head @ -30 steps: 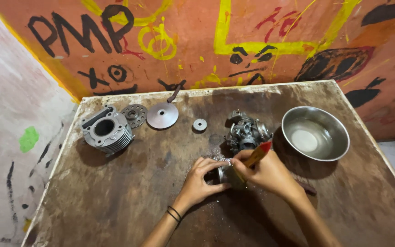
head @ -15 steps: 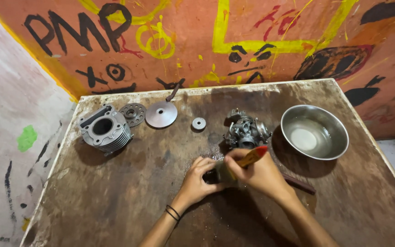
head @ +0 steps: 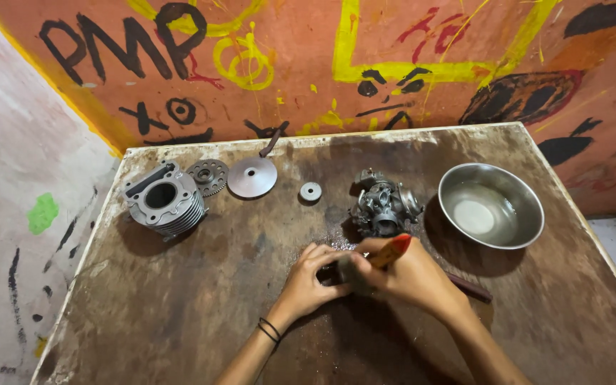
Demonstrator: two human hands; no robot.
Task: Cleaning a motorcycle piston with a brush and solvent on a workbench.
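My left hand (head: 309, 282) and my right hand (head: 409, 275) meet at the middle of a worn wooden table (head: 180, 314). My right hand grips a tool with an orange and red handle (head: 392, 251), its tip pointing down between the hands. The fingers of my left hand are closed on a small dark metal part (head: 342, 271) that is mostly hidden. A grey carburettor body (head: 384, 205) stands just beyond the hands.
A steel bowl (head: 491, 205) with a little liquid sits at the right. A finned engine cylinder (head: 163, 200), a toothed gear (head: 207, 175), a metal disc (head: 252, 176) and a small washer (head: 311, 191) lie along the back left. A dark rod (head: 469, 288) lies by my right wrist. Painted walls (head: 393, 64) close in behind and to the left.
Both hands have stayed together at the table's middle, shifting slightly nearer to me and to the left. The other parts have not moved.
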